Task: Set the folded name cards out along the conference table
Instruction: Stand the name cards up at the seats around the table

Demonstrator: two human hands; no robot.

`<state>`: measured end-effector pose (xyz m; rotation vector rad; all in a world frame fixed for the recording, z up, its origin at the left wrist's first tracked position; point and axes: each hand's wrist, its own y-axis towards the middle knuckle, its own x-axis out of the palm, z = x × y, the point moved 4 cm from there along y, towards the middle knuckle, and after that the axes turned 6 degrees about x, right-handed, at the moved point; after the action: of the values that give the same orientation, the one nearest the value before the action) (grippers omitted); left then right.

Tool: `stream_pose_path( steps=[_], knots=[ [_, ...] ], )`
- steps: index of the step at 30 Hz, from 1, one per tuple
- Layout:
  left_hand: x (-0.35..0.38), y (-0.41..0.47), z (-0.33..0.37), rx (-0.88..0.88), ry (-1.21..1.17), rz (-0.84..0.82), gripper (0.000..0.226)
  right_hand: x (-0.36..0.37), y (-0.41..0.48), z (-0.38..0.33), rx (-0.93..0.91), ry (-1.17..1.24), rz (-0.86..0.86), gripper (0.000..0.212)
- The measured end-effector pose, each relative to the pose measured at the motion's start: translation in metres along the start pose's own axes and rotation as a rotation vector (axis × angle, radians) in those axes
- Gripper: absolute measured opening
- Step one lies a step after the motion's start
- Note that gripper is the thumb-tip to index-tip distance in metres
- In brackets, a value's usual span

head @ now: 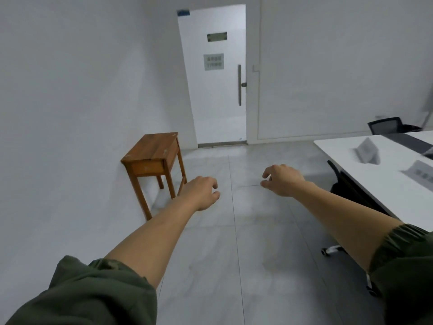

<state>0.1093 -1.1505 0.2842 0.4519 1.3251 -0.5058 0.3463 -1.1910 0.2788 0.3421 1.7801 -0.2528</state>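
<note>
The person's left hand (201,192) and right hand (283,180) reach forward loosely curled, holding nothing, seemingly between placements, since two folded grey name cards (366,151) already stand spaced along the white conference table (379,184) rightward.

Wooden side table (152,152) against wall, white door (215,76) (closed), black chair (384,125)
</note>
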Motion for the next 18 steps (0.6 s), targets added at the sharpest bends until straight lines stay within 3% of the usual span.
stream_pose_path(
  steps=[12,18],
  knots=[
    [0.015,0.319,-0.059,0.116,0.033,-0.036,0.04,0.015,0.292,0.046,0.148,0.023,-0.004,0.037],
    [0.017,0.473,-0.043,0.214,0.015,-0.081,0.039,-0.002,0.401,0.098,0.262,0.038,0.016,0.038]
  ],
)
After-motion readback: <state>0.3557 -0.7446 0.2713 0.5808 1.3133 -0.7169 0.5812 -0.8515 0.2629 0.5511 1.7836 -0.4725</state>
